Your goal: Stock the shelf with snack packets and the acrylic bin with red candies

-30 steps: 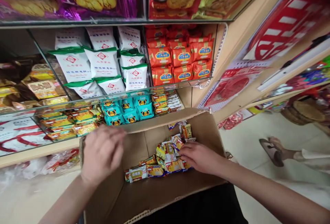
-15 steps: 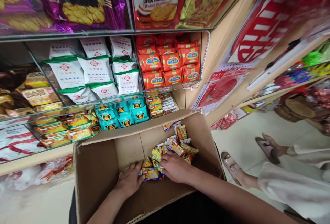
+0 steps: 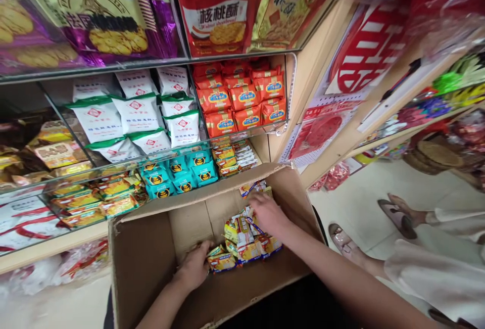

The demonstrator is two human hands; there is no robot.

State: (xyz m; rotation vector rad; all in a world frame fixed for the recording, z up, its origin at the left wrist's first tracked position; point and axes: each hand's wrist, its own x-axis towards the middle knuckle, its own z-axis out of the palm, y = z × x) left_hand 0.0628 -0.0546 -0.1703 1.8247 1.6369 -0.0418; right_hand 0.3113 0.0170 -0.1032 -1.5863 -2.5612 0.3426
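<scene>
An open cardboard box (image 3: pixel 146 263) stands before me, with a loose heap of small wrapped snack packets (image 3: pixel 250 250) in yellow, orange, white and blue. My left hand (image 3: pixel 194 266) is inside it at the left end of the heap. Its fingers are slightly bent and apart, beside the nearest packets, with nothing visible in them. Over the heap's far right part, my right hand (image 3: pixel 268 213) has its fingers bent down and closed on a snack packet, which they largely cover. More packets show just behind its fingertips.
Behind the box, glass-fronted shelves hold teal packets (image 3: pixel 184 172), white-and-green bags (image 3: pixel 134 111) and red packets (image 3: pixel 244 94). Large biscuit bags (image 3: pixel 215 13) lie above. A person's sandalled foot (image 3: pixel 343 240) is on the floor at right, close to the box.
My right hand has moved from the heap's near middle to its far right part. My left hand has drawn slightly down, its fingers more bent. Front packets now lie in a more even row.
</scene>
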